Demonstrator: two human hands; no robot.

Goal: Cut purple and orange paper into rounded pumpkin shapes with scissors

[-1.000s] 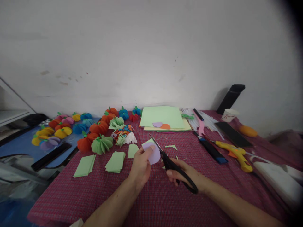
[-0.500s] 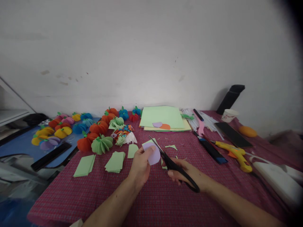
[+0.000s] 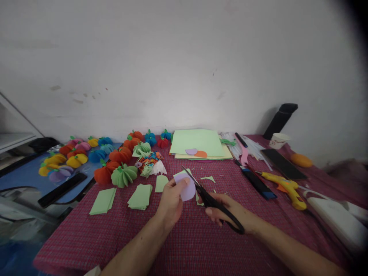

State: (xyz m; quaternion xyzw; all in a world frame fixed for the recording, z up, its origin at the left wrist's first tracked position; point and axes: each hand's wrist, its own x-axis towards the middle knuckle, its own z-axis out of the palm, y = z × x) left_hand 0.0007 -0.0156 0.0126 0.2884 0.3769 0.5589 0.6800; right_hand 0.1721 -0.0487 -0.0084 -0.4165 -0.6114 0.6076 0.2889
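A rounded piece of purple paper [image 3: 188, 190], with green paper [image 3: 187, 171] showing behind its top edge, is pinched between the thumb and fingers of my left hand [image 3: 171, 196]. My right hand [image 3: 224, 209] grips black-handled scissors [image 3: 211, 201], their blades at the paper's right edge. On the cloth under the hands lie pale green offcuts [image 3: 209, 178]. To the left of my left hand are a round-topped green paper piece [image 3: 161, 183] and a stack of green paper [image 3: 140, 197]. Another green stack [image 3: 102, 201] lies farther left.
Paper pumpkins [image 3: 120, 155] in several colours and a heap of scraps [image 3: 149, 163] stand at the left. Paper sheets [image 3: 197, 140] lie at the back. A yellow glue gun [image 3: 286, 188], a paper cup [image 3: 278, 140] and glue sticks [image 3: 254, 145] are on the right.
The scissors and my right hand have shifted very slightly right and down. My left hand keeps its pinch on the purple paper, almost unmoved.
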